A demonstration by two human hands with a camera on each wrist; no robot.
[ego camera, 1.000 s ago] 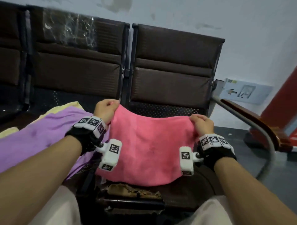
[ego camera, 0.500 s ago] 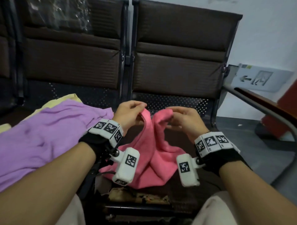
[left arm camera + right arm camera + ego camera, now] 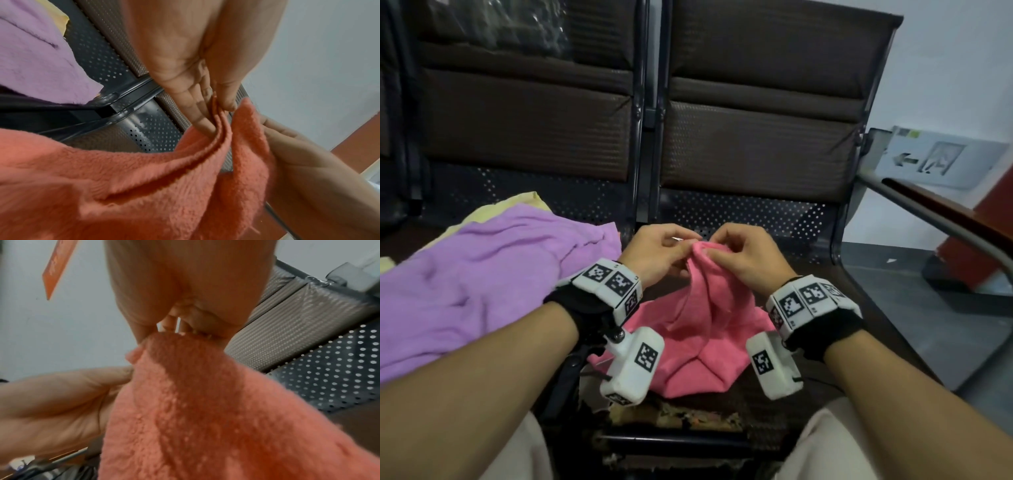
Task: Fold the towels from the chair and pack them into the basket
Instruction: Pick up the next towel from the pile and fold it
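Left hand [image 3: 659,251]: pinching the upper edge of the pink towel [image 3: 700,337], thumb against fingers [image 3: 202,121], layered cloth edges caught between.
Right hand [image 3: 743,255]: pinching the same gathered top of the pink towel, just beside the left hand, knuckles almost touching.
Pink towel: lifted at the top, draped down in folds, lower part resting on the right chair seat [image 3: 859,308].
Purple towel [image 3: 479,277]: spread rumpled on the left seat, lying over a yellow towel [image 3: 517,205].
Chairs: dark padded backs, perforated metal behind the seats.
Basket: out of view.
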